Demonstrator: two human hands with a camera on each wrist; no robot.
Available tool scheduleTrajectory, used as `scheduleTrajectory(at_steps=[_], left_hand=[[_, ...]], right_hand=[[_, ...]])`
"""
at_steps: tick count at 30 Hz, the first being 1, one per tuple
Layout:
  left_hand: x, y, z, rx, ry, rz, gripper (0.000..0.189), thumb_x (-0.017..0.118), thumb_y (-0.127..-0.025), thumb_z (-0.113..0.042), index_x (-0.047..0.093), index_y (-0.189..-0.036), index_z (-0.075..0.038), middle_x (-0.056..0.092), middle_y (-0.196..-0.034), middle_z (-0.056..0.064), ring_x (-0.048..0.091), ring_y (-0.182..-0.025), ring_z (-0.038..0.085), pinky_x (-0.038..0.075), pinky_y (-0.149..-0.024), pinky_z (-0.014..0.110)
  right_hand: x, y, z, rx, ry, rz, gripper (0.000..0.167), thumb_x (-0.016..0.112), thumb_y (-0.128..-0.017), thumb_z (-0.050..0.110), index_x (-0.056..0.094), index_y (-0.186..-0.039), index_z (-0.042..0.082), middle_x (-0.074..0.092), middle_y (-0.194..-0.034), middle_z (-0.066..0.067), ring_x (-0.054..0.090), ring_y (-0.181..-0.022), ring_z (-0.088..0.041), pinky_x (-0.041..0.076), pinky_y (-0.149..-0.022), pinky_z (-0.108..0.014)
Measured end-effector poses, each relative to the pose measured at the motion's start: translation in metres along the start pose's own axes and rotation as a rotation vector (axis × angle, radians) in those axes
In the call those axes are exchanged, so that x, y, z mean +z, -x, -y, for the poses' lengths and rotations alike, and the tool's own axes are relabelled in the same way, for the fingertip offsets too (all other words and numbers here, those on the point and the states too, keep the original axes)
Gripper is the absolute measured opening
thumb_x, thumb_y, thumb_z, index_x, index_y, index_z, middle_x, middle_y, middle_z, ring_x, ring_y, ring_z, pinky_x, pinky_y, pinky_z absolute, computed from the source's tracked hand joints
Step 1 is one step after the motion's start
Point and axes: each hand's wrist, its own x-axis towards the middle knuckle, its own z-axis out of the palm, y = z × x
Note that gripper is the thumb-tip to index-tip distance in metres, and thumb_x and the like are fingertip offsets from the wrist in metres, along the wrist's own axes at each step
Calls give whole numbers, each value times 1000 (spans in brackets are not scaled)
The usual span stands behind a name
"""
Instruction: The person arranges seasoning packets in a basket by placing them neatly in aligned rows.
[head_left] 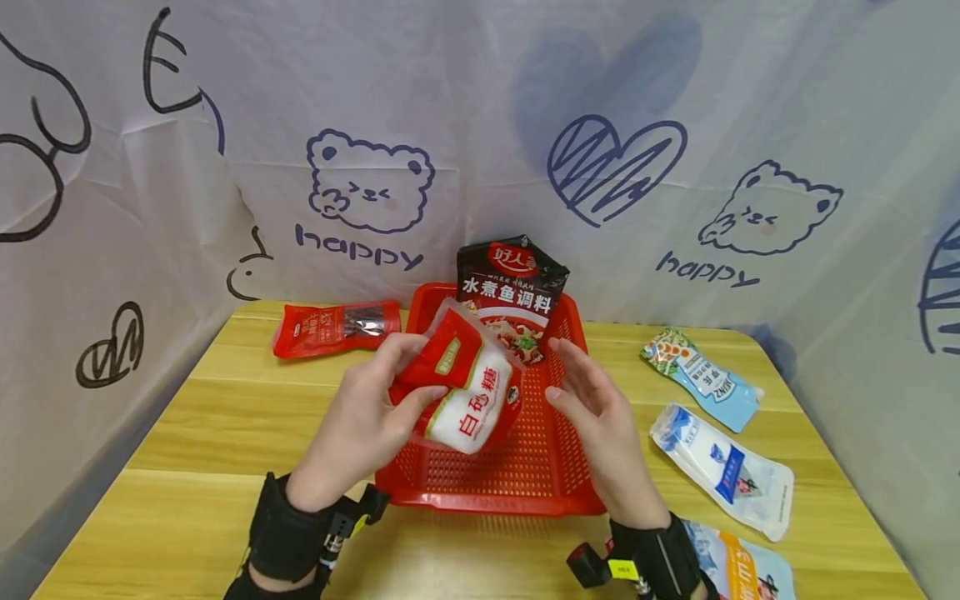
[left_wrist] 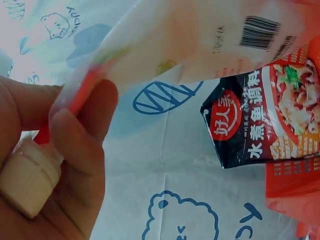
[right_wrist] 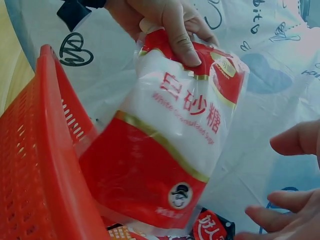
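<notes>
My left hand (head_left: 375, 408) grips a red and white bag of white granulated sugar (head_left: 468, 400) by its edge, thumb on the front. The bag hangs tilted above the red plastic basket (head_left: 495, 502); in the right wrist view its lower end is beside the basket wall (right_wrist: 55, 150). My right hand (head_left: 600, 425) is apart from the bag, over the basket's right side, fingers spread and holding nothing. A black and red seasoning packet (head_left: 513, 287) stands upright at the back of the basket, leaning on its rim.
Left of the basket lies a red packet (head_left: 337, 327) with a clear window. On the right are a light blue Heinz pouch (head_left: 705, 379), a white and blue bag (head_left: 727, 471) and an orange and blue packet (head_left: 742, 562), partly behind my right wrist. A patterned white cloth hangs behind the table.
</notes>
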Motion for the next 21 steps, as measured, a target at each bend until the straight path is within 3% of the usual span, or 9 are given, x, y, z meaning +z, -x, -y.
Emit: scheduleTrajectory(at_steps=[6, 13, 21], left_hand=[[3, 2, 0, 121, -186, 17, 44, 81, -86, 2, 62, -124, -6, 77, -109, 7, 72, -86, 15, 62, -74, 36], [9, 4, -4, 194, -328, 35, 40, 85, -85, -7, 69, -120, -14, 78, -101, 2, 72, -77, 14, 59, -65, 33], [18, 6, -8, 233, -414, 85, 41, 87, -81, -4, 74, -117, -17, 79, -99, -1, 74, -79, 14, 59, -60, 34]], right_hand=[[1, 1, -2, -60, 69, 82, 59, 66, -103, 14, 44, -157, 13, 49, -159, 0, 39, -150, -16, 35, -118, -24], [2, 2, -5, -88, 156, 152, 58, 71, -100, 14, 50, -154, 19, 52, -155, 2, 41, -149, -20, 34, -120, -50], [6, 5, -6, -81, 270, 178, 48, 77, -95, 15, 62, -141, 9, 64, -141, -7, 56, -136, -29, 42, -115, -54]])
